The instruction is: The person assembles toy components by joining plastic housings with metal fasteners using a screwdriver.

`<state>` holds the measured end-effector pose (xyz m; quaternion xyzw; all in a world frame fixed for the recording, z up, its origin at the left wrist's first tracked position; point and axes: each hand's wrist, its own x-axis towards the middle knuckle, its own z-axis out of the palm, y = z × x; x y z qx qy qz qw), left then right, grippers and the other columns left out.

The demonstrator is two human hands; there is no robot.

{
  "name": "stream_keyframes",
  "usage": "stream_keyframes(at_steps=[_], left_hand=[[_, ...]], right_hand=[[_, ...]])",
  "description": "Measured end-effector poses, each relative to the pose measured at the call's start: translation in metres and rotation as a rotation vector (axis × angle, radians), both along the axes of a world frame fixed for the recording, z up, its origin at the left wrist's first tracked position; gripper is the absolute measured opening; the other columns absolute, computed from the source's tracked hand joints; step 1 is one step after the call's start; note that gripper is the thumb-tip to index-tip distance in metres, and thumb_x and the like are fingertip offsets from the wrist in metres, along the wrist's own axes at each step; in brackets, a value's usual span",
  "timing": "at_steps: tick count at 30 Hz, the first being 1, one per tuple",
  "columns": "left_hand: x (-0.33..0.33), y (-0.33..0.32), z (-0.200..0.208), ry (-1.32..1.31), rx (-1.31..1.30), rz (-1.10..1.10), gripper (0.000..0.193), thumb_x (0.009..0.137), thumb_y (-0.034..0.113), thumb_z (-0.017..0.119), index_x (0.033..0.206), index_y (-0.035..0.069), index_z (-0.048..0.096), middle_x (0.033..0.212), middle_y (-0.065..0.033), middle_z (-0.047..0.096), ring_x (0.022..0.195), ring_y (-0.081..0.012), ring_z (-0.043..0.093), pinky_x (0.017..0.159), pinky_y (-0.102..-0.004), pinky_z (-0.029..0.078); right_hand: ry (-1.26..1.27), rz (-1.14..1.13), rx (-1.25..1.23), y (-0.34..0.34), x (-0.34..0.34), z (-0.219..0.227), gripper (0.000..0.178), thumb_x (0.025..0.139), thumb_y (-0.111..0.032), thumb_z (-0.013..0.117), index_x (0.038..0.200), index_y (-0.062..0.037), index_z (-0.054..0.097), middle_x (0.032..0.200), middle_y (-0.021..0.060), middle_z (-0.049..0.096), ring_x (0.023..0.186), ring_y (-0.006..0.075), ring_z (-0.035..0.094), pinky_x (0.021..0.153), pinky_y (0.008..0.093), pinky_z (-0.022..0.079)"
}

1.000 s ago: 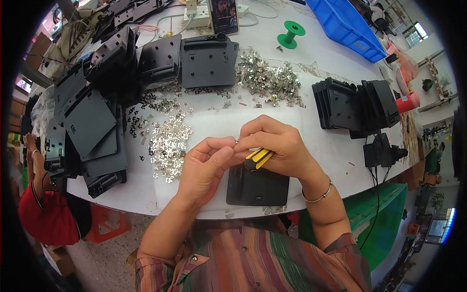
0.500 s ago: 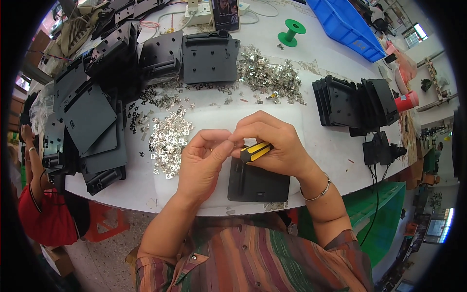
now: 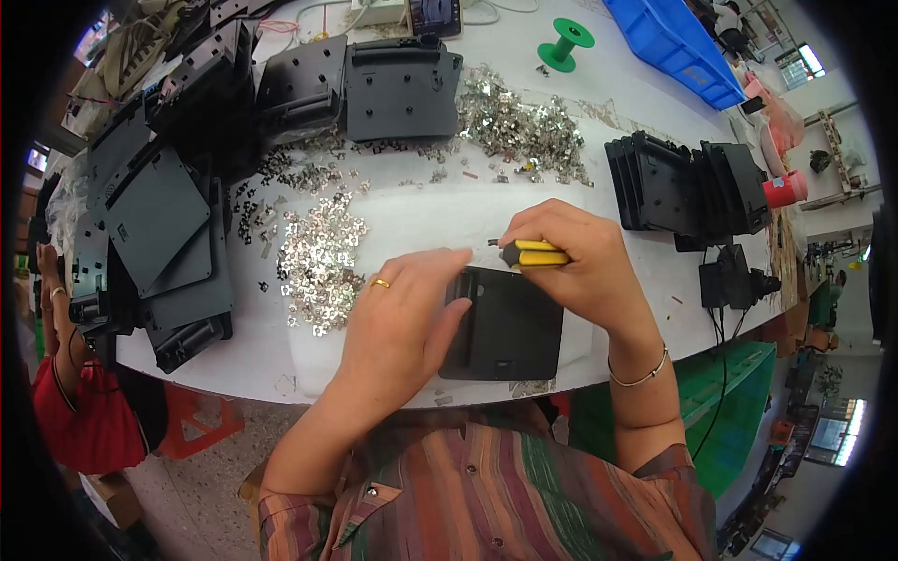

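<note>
A flat black plastic panel (image 3: 514, 327) lies in front of me on a white sheet. My left hand (image 3: 398, 313) is at its left edge, fingers stretched out and thumb apart, holding nothing that I can see. Above the panel's far right corner, my right hand (image 3: 585, 266) is closed around a hand tool with a yellow-and-black handle (image 3: 538, 253). A small dark piece shows by the right fingertips; whether it is the tool's tip or a separate part, I cannot tell. To the left of my left hand spreads a pile of small silvery metal clips (image 3: 323, 257).
Black housings are stacked at the left (image 3: 159, 224) and right (image 3: 687, 187), with another housing (image 3: 402, 93) at the back. Beyond lie more metal clips (image 3: 528, 126), a green spool (image 3: 566, 45) and a blue crate (image 3: 678, 51). Black adapters (image 3: 734, 280) trail cables over the right edge.
My hands have come apart. The right moved right with the tool; the left turned palm down, its fingers straightening and lowering toward the panel. The view has shifted slightly.
</note>
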<state>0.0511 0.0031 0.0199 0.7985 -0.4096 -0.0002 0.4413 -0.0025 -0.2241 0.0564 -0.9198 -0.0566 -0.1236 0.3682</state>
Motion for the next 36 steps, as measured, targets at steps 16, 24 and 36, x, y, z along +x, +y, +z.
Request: stream_keyframes(at_steps=[16, 24, 36], left_hand=[[-0.014, 0.005, -0.026, -0.397, -0.01, -0.046, 0.033, 0.074, 0.027, 0.088, 0.092, 0.004, 0.074, 0.102, -0.0089, 0.072, 0.103, -0.0268, 0.069, 0.084, -0.0385, 0.053], [-0.013, 0.005, -0.029, -0.373, -0.032, -0.039, 0.033, 0.074, 0.025, 0.087, 0.093, 0.002, 0.074, 0.102, -0.0099, 0.072, 0.103, -0.0276, 0.07, 0.08, -0.0353, 0.057], [-0.015, 0.007, -0.034, -0.352, -0.071, -0.032, 0.026, 0.074, 0.022, 0.086, 0.085, 0.004, 0.072, 0.104, -0.0092, 0.071, 0.107, -0.0269, 0.069, 0.076, -0.036, 0.058]], right_hand=[[0.015, 0.052, 0.083, 0.018, -0.001, -0.034, 0.026, 0.076, 0.003, 0.079, 0.101, -0.0055, 0.077, 0.101, 0.0094, 0.077, 0.09, 0.0217, 0.075, 0.078, 0.029, 0.059], [-0.082, 0.049, -0.052, 0.025, 0.0, -0.048, 0.023, 0.077, -0.006, 0.081, 0.098, -0.0112, 0.075, 0.099, 0.0033, 0.075, 0.079, 0.0218, 0.074, 0.066, 0.03, 0.059], [-0.179, 0.099, -0.181, 0.03, -0.005, -0.048, 0.024, 0.072, -0.003, 0.079, 0.095, -0.0079, 0.072, 0.094, 0.0047, 0.073, 0.075, 0.023, 0.072, 0.061, 0.0319, 0.057]])
